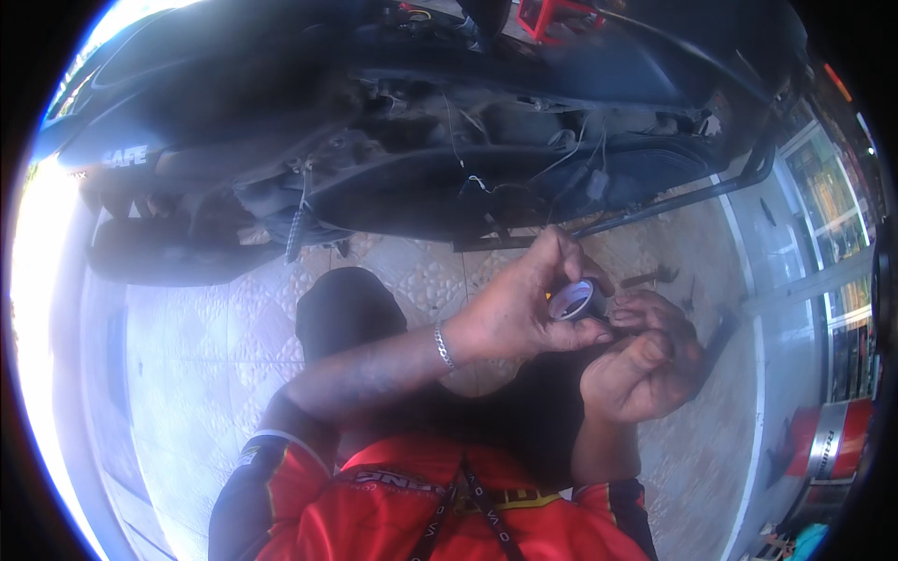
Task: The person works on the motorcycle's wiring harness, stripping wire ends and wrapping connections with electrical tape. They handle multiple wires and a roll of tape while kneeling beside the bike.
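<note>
My left hand (533,294) grips a small roll of tape (573,299), dark on its outside with a pale inner ring facing up. Thumb and fingers close round the roll's sides. Right beside it, my right hand (647,360) is closed, thumb pressed against curled fingers near the roll. Whatever those fingers pinch, perhaps the tape's end, is too small to make out. Beyond both hands stands a dark scooter (402,187) with its side opened up. Thin loose wires (477,182) with a whitish joint hang from it, and a small grey box (597,184) dangles farther right.
Pale patterned tiles (224,327) cover the floor. A hammer-like tool (650,277) lies on them past my right hand. A red cylindrical container (830,439) stands at the right, near glass-fronted shelving (828,196). A red plastic stool or crate (557,21) is behind the scooter.
</note>
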The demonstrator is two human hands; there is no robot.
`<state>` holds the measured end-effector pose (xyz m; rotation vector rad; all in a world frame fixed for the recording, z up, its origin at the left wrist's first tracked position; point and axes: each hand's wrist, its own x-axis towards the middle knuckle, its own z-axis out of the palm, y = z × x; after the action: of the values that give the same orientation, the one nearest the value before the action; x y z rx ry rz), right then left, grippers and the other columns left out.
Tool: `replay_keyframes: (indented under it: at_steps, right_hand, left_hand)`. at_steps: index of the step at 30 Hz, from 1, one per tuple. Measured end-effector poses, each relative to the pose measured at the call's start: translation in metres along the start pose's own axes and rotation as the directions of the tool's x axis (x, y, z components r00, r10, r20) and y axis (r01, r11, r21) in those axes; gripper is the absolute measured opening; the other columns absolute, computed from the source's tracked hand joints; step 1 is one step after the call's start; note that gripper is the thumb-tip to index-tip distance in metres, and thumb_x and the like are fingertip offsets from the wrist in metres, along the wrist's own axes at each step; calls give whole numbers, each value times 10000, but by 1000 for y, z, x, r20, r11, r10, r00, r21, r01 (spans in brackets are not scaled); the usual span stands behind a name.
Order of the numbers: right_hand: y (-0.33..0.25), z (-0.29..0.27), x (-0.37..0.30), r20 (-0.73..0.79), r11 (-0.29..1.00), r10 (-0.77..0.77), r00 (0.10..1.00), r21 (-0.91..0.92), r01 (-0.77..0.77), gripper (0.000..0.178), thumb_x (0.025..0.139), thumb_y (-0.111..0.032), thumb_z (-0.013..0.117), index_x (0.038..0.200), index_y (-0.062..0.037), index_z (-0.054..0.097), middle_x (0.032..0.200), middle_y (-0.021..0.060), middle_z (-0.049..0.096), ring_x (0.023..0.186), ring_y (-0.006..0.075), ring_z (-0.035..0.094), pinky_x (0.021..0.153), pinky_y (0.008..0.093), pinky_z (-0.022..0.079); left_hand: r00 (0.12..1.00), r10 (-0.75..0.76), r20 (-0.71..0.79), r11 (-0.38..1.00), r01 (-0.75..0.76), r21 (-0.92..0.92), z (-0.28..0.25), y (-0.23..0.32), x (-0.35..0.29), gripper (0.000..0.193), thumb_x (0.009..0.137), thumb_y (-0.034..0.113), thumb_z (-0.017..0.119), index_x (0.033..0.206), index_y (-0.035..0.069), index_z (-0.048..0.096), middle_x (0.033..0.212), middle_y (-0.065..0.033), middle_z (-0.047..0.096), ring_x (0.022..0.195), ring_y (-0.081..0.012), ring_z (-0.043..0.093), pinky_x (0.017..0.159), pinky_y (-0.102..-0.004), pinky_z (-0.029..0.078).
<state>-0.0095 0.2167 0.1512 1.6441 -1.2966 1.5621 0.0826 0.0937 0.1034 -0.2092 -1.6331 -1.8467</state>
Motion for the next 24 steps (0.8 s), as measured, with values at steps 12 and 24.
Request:
replay_keyframes:
  at_steps: [12,24]
  right_hand:
    - [115,30,-23,-344,450,866,363,217,-867,296,1078,-236,473,1094,49,553,920,81,597,666,132,580,640,257,494]
    - [133,-112,2,-162,446,880,446,-40,-894,324,997,-384,629,924,-73,573,737,-5,523,598,88,497,496,273,405]
  left_hand:
    - [997,21,-77,718,38,695,14,-27,28,144,843,93,692,951,4,657,923,-176,612,916,-358,602,786,-452,510]
    - [991,-127,-42,746,124,654,1,-63,-6,110,945,125,671,943,15,674,881,-108,655,818,-221,648,755,-362,516]
